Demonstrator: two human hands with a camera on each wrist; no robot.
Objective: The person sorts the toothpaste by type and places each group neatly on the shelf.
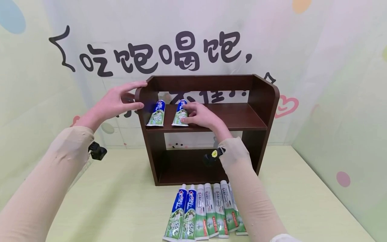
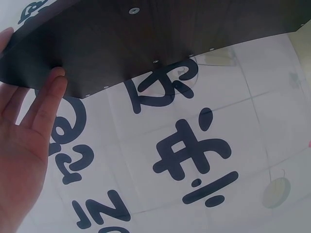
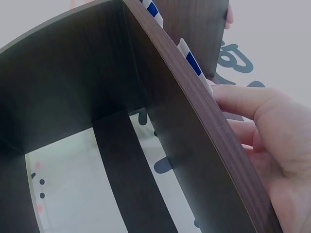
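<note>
On the upper shelf of a dark brown wooden rack (image 1: 196, 129), my right hand (image 1: 201, 116) pinches a blue, white and green toothpaste tube (image 1: 178, 116), cap toward the back. The thumb is near its lower end and the fingers near its upper part. To its left lies a matching toothpaste tube (image 1: 157, 114), close to the left side panel. My left hand (image 1: 113, 102) touches the top left corner of that panel with fairly straight fingers. In the left wrist view, fingertips (image 2: 58, 73) rest against the panel's outer face (image 2: 107, 48).
In front of the rack, two more blue-green toothpaste tubes (image 1: 175, 215) lie beside several white-green toothpaste tubes (image 1: 211, 211) in a row on the pale table (image 1: 121, 201). My right forearm covers part of the row. A printed wall (image 1: 193, 20) stands close behind the rack.
</note>
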